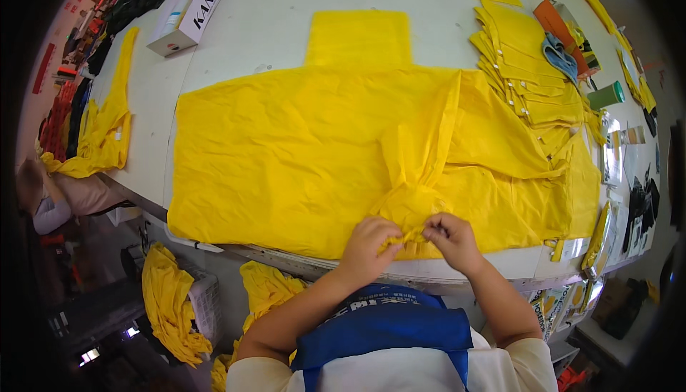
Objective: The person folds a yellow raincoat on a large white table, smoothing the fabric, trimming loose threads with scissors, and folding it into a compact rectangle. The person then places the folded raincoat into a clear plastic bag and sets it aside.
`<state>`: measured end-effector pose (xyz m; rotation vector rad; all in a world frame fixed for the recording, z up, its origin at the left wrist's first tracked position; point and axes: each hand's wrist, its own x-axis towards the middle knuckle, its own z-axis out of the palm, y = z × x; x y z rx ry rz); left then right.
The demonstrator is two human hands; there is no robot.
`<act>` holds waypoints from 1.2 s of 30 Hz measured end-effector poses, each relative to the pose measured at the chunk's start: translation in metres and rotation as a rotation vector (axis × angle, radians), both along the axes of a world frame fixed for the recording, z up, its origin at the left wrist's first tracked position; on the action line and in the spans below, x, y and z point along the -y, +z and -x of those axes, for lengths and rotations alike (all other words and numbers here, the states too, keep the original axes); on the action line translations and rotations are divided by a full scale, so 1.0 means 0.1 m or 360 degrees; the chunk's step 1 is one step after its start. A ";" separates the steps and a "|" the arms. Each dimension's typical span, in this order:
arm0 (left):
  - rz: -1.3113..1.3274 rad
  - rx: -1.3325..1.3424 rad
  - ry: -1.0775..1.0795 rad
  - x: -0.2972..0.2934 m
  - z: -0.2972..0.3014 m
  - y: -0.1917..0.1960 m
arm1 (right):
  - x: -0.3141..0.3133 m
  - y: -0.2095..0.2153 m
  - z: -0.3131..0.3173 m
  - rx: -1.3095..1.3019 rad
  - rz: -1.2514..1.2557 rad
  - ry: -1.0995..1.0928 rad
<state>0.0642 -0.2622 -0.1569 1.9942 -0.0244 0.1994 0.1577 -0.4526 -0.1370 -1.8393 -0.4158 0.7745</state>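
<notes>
A large yellow garment of thin, shiny, creased fabric (286, 149) lies spread over the white table. Its near right part is bunched up in front of me. At the table's near edge, my left hand (368, 250) pinches a gathered bit of this garment between thumb and fingers. Close by on the right, my right hand (453, 242) is closed on the same gathered strip. A short stretch of crumpled yellow fabric runs between the two hands. Whatever lies right inside the fingertips is too small to make out.
Folded yellow pieces (525, 56) are stacked at the right, by an orange box (561, 31), a blue cloth (559, 56) and a green roll (607, 96). A white box (175, 38) stands far left. Yellow garments (168, 306) hang over a crate below; another person (53, 202) sits left.
</notes>
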 end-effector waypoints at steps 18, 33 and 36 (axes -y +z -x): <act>0.1667 -0.0987 -0.0131 -0.15 -0.34 0.67 | 0.04 0.74 -0.14 0.0355 -0.0350 -0.0196; 0.1476 -0.1037 -0.0077 -0.11 -0.43 0.75 | -0.02 0.82 -0.27 0.1483 0.0059 0.0137; 0.1403 -0.1016 -0.0065 -0.13 -0.42 0.74 | -0.02 0.78 -0.27 0.1288 -0.0039 0.0041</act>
